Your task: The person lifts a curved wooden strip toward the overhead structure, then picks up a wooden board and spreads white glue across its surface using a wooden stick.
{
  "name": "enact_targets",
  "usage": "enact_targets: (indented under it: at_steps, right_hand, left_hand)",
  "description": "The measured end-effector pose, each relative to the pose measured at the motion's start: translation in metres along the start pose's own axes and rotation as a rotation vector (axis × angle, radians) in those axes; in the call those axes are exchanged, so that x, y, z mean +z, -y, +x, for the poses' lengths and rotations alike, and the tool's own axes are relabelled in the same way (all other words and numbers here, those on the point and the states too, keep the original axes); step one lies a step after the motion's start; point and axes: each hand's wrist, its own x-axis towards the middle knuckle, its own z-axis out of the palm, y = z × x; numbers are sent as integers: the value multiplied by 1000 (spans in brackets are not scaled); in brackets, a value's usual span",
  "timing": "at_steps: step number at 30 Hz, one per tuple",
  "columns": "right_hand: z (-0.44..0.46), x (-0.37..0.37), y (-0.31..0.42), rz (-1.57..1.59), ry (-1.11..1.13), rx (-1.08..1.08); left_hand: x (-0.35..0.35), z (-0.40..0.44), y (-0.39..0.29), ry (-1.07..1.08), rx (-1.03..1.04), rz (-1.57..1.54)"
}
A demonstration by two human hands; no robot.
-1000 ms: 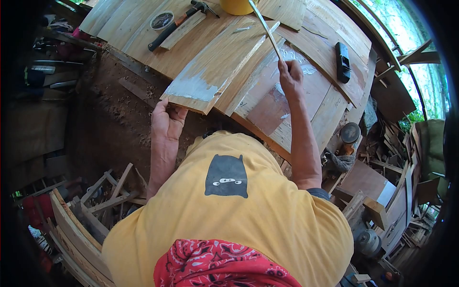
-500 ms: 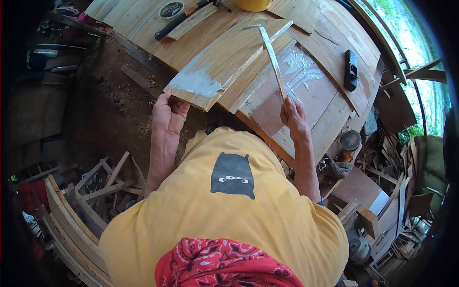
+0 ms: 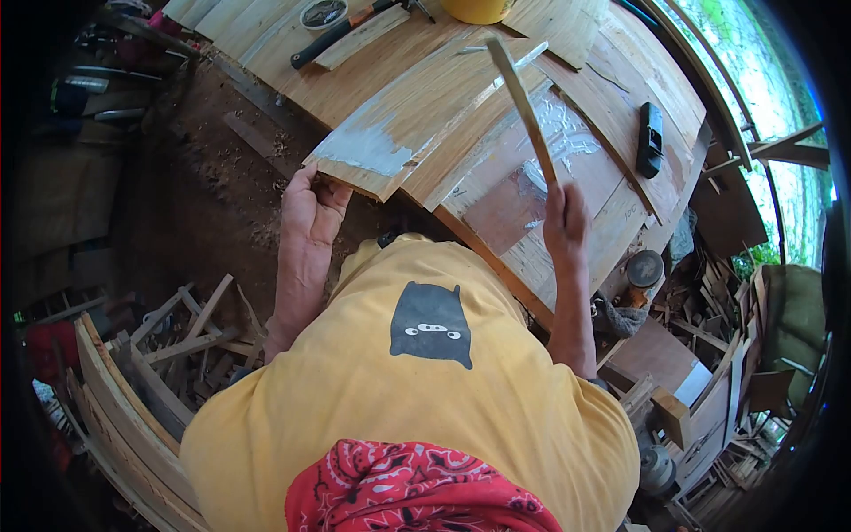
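My left hand (image 3: 315, 206) grips the near left corner of a wooden board (image 3: 425, 111), thumb on top and fingers curled below. White paste (image 3: 368, 149) is smeared over the board's near left end, and a white streak runs along its right edge. My right hand (image 3: 566, 222) is closed round the lower end of a thin flat wooden stick (image 3: 523, 111). The stick's far end is raised over the board's right side. Beneath the stick, more white paste (image 3: 563, 129) lies in ridges on a brownish panel (image 3: 505, 211) on the worktable.
On the worktable lie a black hand plane (image 3: 650, 140), a hammer (image 3: 341, 35), a yellow container (image 3: 477, 9) and a small round tub (image 3: 323, 13). A jar with a dark lid (image 3: 644, 268) stands at the right edge. Scrap wood (image 3: 199, 328) is piled on both sides.
My right hand has moved right and slightly down, turning the stick so its broad wooden side shows. My left hand keeps its hold on the board's corner.
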Motion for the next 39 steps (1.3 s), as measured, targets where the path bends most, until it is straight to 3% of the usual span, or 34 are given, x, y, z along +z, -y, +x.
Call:
enact_targets:
  at_steps: [5, 10, 12, 15, 19, 28, 35, 39]
  right_hand:
    - [-35, -6, -5, -154, 29, -15]
    - [15, 30, 2, -255, -10, -80]
    - [46, 43, 4, -144, -43, -108]
    - [86, 62, -25, 499, -116, 226]
    - [100, 64, -70, 678, -136, 351]
    - [91, 95, -85, 866, -33, 435]
    - [66, 97, -79, 841, -136, 423]
    - [73, 89, -79, 797, -53, 419]
  left_hand:
    - [9, -5, 0, -44, 13, 10]
    - [-7, 0, 4, 10, -9, 3]
    - [-7, 0, 5, 18, -7, -6]
    - [-6, 1, 6, 13, 4, -16]
    - [-20, 11, 0, 61, -25, -52]
    - [-16, 9, 2, 26, -26, -65]
    - [-25, 13, 3, 57, -45, -98]
    - [-23, 10, 3, 49, -48, -83]
